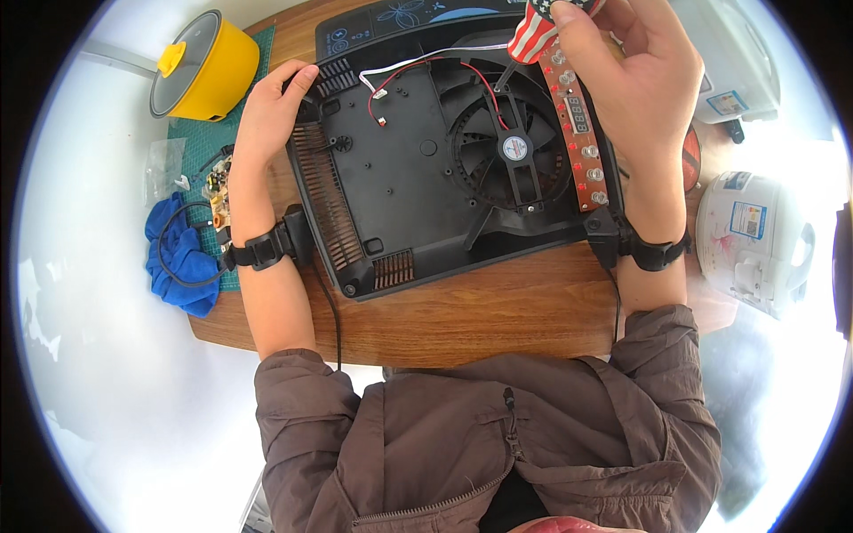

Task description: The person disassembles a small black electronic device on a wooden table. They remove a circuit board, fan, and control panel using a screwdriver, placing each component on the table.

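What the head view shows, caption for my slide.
Left hand on black case, right hand holding screwdriver at its fan.

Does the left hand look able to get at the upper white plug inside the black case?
Likely yes: the left hand would have to leave the black case, but nothing seems to cover the upper white plug.

I wore a brown fabric jacket (444, 417) with a dark zip pull (509, 400), black wrist straps (259, 252) and thin black cables (337, 330).
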`<act>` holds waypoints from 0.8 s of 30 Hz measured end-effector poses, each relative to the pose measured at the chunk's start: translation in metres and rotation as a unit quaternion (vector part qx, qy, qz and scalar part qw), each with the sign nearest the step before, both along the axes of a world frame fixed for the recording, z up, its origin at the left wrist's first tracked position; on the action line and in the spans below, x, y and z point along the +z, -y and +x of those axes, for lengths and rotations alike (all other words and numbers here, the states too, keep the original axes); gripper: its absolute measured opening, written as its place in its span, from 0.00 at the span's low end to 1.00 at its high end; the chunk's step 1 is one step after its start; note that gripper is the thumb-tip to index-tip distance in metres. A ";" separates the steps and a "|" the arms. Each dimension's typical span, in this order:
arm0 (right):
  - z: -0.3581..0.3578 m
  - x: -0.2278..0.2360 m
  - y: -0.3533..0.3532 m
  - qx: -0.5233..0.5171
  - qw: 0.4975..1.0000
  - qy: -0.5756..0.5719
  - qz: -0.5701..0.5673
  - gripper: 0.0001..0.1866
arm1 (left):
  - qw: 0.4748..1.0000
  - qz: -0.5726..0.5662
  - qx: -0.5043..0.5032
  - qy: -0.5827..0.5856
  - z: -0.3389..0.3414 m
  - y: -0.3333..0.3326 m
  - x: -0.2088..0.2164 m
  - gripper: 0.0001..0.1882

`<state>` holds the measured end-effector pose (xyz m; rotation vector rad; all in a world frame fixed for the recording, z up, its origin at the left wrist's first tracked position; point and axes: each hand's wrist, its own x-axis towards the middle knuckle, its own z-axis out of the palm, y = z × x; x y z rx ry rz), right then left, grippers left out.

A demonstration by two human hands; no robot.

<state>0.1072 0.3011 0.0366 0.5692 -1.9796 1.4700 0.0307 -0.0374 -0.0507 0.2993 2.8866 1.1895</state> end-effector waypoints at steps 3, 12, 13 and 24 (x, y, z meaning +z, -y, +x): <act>0.001 0.001 -0.004 0.007 1.000 0.021 -0.009 0.30 | 1.000 0.006 -0.008 -0.003 0.001 -0.001 0.001 0.18; 0.000 -0.002 0.002 -0.003 1.000 -0.009 -0.013 0.30 | 1.000 0.003 -0.002 -0.006 0.003 -0.002 0.002 0.18; 0.000 -0.002 0.001 0.001 1.000 -0.010 -0.010 0.30 | 1.000 0.005 -0.007 -0.006 0.002 -0.002 0.002 0.18; 0.001 -0.003 0.003 -0.018 1.000 -0.020 -0.008 0.30 | 1.000 0.005 -0.016 -0.020 0.001 0.000 -0.001 0.19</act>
